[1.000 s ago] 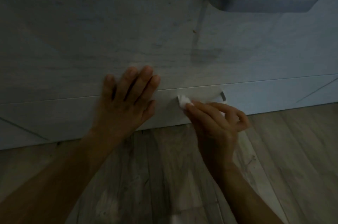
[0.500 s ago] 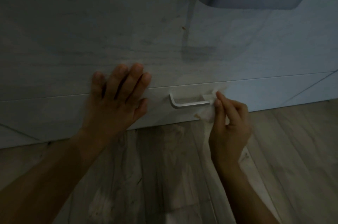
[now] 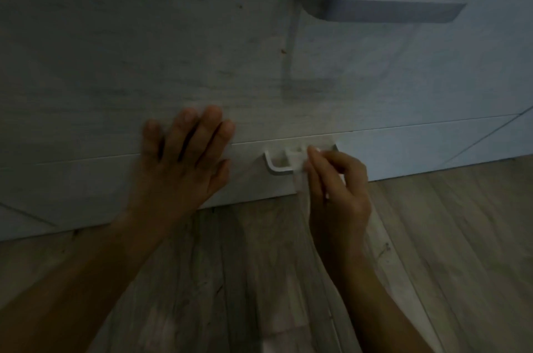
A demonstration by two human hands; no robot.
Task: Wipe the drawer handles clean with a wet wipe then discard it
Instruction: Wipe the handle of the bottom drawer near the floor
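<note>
Here, at lower middle, the right hand pinches a thin white wipe on the small white handle to rub it, while the flat, straight-fingered left hand steadies the pale grey drawer.

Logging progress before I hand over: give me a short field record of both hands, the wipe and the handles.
left hand: flat, fingers straight, pressed on the pale wood-grain cabinet front
right hand: pinches the white wet wipe against the small white lower drawer handle
lower handle: left end bare, rest behind wipe
long grey upper drawer handle: no hand on it
</note>
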